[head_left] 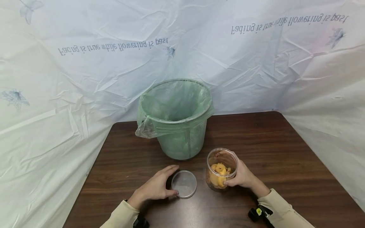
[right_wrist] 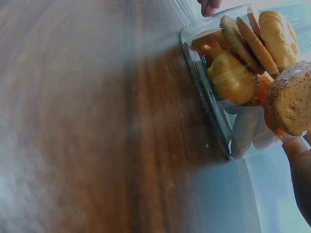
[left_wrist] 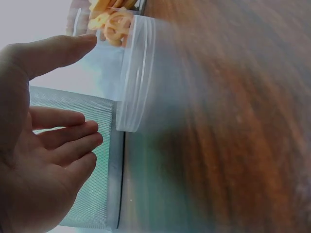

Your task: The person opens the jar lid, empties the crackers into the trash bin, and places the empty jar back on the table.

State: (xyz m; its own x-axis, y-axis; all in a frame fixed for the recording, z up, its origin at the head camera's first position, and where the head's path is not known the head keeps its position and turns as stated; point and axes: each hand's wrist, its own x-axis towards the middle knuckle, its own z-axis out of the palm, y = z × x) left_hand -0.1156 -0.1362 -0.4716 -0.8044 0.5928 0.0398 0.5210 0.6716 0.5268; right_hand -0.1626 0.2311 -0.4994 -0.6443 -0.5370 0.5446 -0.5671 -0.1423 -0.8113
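Note:
A round clear plastic lid [head_left: 184,184] lies on the table in the middle front. Around its left side curves my left hand [head_left: 155,186], thumb and fingers spread apart. In the left wrist view there is a gap between the fingertips and the lid [left_wrist: 136,75]. To the lid's right stands a clear jar [head_left: 209,180] with its mouth uncovered. Orange-yellow snacks [head_left: 220,172] fill its lower part; biscuits [right_wrist: 250,46] and puffed pieces show through the wall in the right wrist view. My right hand [head_left: 242,174] grips the jar from the right, thumb at the front.
Behind the lid and jar stands a mesh bin [head_left: 182,142] lined with a green plastic bag [head_left: 171,126]. The dark wooden table [head_left: 256,136] has rounded far corners. White sheeting [head_left: 114,72] with printed words hangs behind and along both sides.

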